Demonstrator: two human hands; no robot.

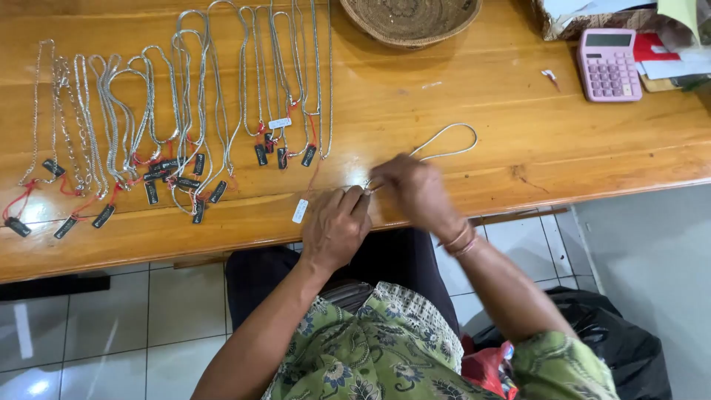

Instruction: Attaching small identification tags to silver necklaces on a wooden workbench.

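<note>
A silver chain (452, 141) lies looped on the wooden table (518, 126), its near end running under my fingers. My left hand (337, 226) and my right hand (416, 189) meet at the table's front edge, both pinching that end of the chain. A small white tag (300, 210) on a red thread lies just left of my left hand. Several more silver chains (185, 104) with black tags and red threads lie in a row across the table's left half.
A woven basket (411, 18) stands at the far middle edge. A pink calculator (609, 64) and papers (670, 55) lie at the far right. Below the table are a tiled floor (111, 326) and a black bag (615, 341).
</note>
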